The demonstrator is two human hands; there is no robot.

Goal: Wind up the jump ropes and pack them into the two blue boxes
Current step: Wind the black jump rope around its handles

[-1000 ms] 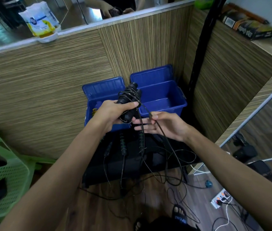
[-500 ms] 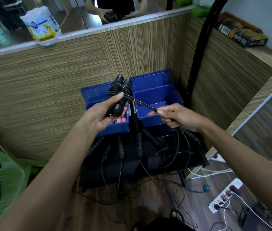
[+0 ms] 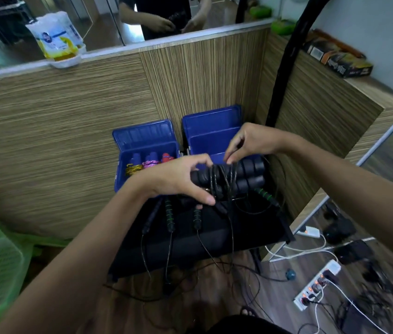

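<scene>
Two black foam jump-rope handles [image 3: 229,178] lie side by side in the left hand [image 3: 178,180], whose grip is closed round them so the thin black cord [image 3: 224,182] can coil tight. The right hand [image 3: 251,143] pinches that cord just above the handles. Behind them, the left blue plastic box [image 3: 147,150] holds coloured wound ropes; the right blue plastic box [image 3: 211,141] looks unfilled.
</scene>
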